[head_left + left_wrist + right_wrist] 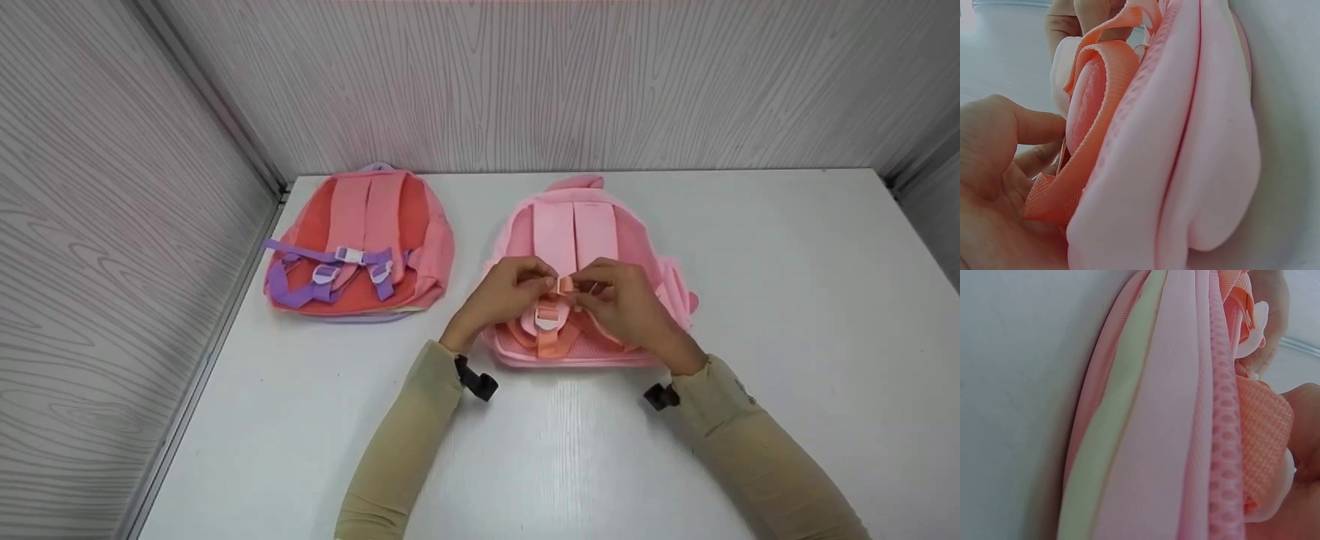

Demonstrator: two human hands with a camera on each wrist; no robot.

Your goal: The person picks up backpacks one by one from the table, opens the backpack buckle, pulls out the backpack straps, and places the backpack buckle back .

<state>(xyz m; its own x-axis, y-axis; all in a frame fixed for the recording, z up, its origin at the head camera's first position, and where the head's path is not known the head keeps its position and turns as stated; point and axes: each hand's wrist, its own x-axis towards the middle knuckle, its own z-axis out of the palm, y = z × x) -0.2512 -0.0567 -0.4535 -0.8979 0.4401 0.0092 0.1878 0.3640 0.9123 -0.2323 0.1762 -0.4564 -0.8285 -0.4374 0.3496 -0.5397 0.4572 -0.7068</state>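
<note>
Together, left-hand grip point(510, 291) and right-hand grip point(627, 301) pinch an orange strap point(565, 285), partly hiding it.

Khaki on both sides! The left sleeve point(405, 431) is plain and fairly snug, fine folds gathering towards its near end. Over on the right, the right sleeve point(776, 457) matches it for colour, creased just behind the right cuff point(709, 394), and there's a small dark mark along that outer edge. Black gear on each side, too: a left wrist strap point(478, 382) ending in a squared block, and a stubby, boxy right wrist mount point(661, 396). Farther along, the left grip point(510, 292) and right grip point(626, 304) are bare hands.
</note>
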